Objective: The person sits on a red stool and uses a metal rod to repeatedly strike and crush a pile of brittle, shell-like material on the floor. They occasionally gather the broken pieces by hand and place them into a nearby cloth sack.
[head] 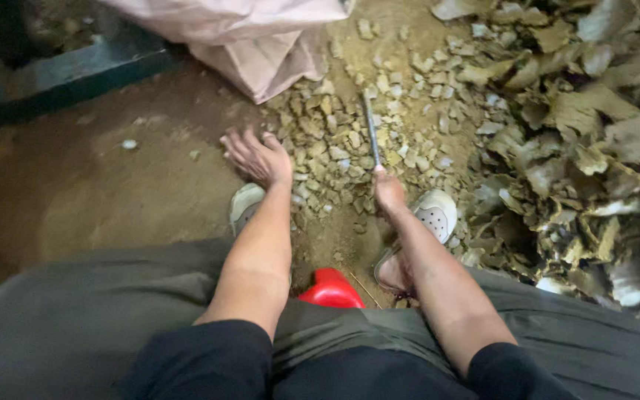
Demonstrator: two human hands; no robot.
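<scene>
My right hand (388, 189) grips the handle of a long dark metal blade (370, 127), which points away from me over a heap of small pale cut chunks (335, 155) on the dirt floor. With its fingers spread, my left hand (258, 157) rests on the left edge of that heap. A big pile of dry, crumpled brownish husks or leaves (579, 141) lies to the right of the blade.
A pale pink sack (261, 37) sits at the back, above the chunks. My feet in light clog shoes (432, 215) flank the heap, and a red stool (331, 290) shows between my legs. A dark beam (75, 74) runs along the far left.
</scene>
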